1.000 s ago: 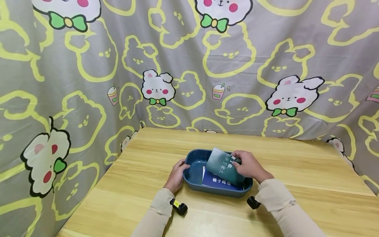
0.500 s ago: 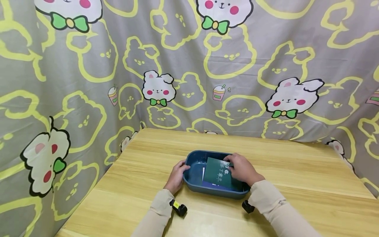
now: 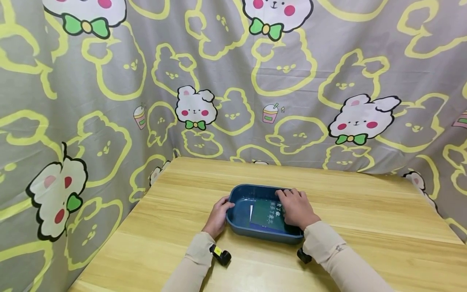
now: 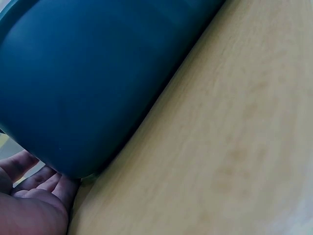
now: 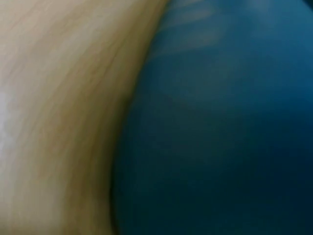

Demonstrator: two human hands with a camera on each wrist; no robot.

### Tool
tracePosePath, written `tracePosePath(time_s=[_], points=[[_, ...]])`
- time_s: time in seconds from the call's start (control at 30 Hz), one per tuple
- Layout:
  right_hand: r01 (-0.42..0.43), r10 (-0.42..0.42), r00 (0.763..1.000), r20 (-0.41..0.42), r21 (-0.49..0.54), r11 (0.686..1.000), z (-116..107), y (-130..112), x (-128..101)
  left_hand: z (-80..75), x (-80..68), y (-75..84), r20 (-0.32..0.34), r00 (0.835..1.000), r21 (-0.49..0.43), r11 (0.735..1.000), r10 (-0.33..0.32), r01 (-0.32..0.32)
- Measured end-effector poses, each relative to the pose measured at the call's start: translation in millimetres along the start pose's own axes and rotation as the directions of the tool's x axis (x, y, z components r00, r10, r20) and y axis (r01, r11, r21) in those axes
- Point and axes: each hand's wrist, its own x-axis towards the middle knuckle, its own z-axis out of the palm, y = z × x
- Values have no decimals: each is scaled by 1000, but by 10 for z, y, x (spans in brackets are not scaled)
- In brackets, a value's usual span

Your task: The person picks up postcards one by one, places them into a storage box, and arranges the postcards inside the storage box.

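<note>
Two beige sleeves [image 3: 197,259] are seen nearest the camera, each with a small black wrist camera [image 3: 221,255] strapped below it. Ahead of them a dark blue tray [image 3: 238,215] sits on the wooden table [image 3: 365,227], its long axis running left to right across the view. The left hand [image 3: 217,215] is placed against the tray's left end wall, fingers curled round the rim so that the tray is gripped there; in the left wrist view the fingertips [image 4: 29,171] are seen under the curved blue wall [image 4: 88,88]. Inside the tray a green packet [image 3: 266,213] lies flat, printed side up, on top of a blue packet [image 3: 260,225] of which only a strip at the near edge is exposed. The right hand [image 3: 296,209] is laid flat over the right part of the green packet, fingers straight and spread, nothing pinched. The green packet's long axis is judged to run roughly near to far, tilted slightly, with its printed lines crossing it; which end is the top cannot be told. It is judged light, thin and flexible, with a smooth, probably slippery film surface; a hold is best taken at a free edge or corner, between thumb and fingers. The right wrist view shows only blurred blue wall [image 5: 220,122] beside wood. Beyond the table a grey curtain [image 3: 109,81] printed with rabbits is hung.
</note>
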Motion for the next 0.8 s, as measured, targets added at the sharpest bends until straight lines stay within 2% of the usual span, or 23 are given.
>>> tracePosePath(time_s=[0.1,0.2,0.3,0.4,0.53,0.6,0.7,0.77,0.8], points=[[-6,7,1000,-25,29,1000,-3,8,-13,9,-5,-4,1,1000,4,1000,11,-11],[-45,65,993,-103,183,982,-28,42,-38,20,0,-9,1,1000,4,1000,16,-16],[-84,175,963,-205,389,918,-75,110,-117,38,16,-7,1,1000,3,1000,12,-12],[-127,314,909,-274,534,836,-122,192,-265,39,23,7,-6,1000,30,999,14,-13],[-241,463,840,-282,571,785,-178,317,-513,19,21,46,-29,999,91,996,26,-23],[-293,501,826,-259,561,774,-229,388,-610,-2,31,72,-45,998,122,992,40,-34],[-337,521,817,-247,528,779,-329,506,-715,-35,34,139,-85,993,187,980,87,-70],[-359,529,812,-247,502,787,-400,587,-780,-55,26,199,-113,978,320,938,175,-131],[-372,534,807,-252,484,792,-429,622,-813,-58,14,234,-114,965,397,901,237,-174]])
